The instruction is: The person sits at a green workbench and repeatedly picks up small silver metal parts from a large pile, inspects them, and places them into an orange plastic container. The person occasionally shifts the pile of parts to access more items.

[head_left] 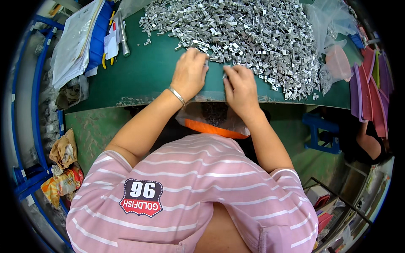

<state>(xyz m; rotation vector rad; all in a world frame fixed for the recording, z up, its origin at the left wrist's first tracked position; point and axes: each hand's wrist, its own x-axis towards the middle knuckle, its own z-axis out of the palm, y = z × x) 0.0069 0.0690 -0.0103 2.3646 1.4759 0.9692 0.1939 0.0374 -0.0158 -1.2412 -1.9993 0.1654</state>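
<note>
A large pile of small silvery metal brackets (240, 36) spreads over the green tabletop (143, 71). My left hand (189, 72), with a metal bangle at the wrist, is at the pile's near edge. Its fingers are closed in a pinch, and a bit of grey metal bracket shows at the fingertips. Facing it, my right hand (242, 90) has curled fingers, with a small piece of metal bracket showing between thumb and forefinger. Below both hands, at my lap, an open bag (217, 127) with an orange band holds small dark pieces.
On the left stand a blue bin (100, 36) with papers (76, 48), yellow-handled pliers (105, 59) and a metal rod-like tool (123, 36). Clear plastic bags (333, 19) and a pink container (338, 62) sit right. A blue stool (322, 133) and a person's arm (369, 141) are beyond.
</note>
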